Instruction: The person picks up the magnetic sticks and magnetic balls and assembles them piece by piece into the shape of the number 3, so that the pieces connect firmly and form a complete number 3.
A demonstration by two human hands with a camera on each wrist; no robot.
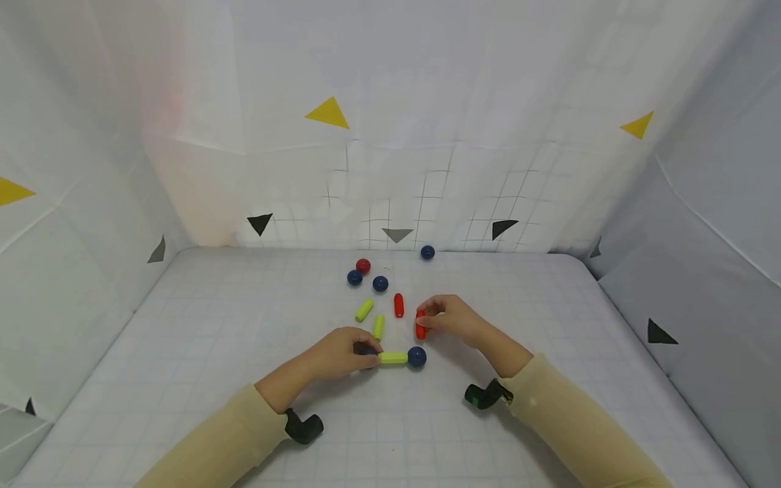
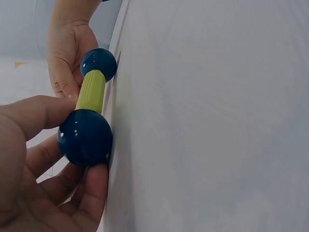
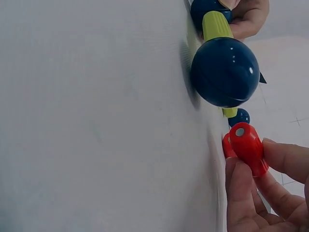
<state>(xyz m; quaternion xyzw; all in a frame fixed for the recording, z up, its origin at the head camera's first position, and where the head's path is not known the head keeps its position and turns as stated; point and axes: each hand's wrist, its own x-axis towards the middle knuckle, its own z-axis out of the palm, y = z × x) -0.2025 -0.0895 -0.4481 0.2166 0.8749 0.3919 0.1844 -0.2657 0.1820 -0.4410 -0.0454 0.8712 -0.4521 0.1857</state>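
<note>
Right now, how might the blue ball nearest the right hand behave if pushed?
The blue ball looks stiff, its round shape undented. Its glossy highlights suggest a slippery surface. Being round, it may roll, though the yellow-green rod against it could hold it back.

Wht gridded tbl (image 1: 390,420) w/ blue/red balls (image 1: 381,284), yel./red rods (image 1: 379,327)

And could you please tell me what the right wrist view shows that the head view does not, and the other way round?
Only the right wrist view shows the pale round spot on the end of the upper red rod.

Only the head view shows the red ball, the left sleeve and the right sleeve.

Both show the right hand holding that rod, and the left hand at one end of the yellow-green rod with a blue ball at its other end.
</note>
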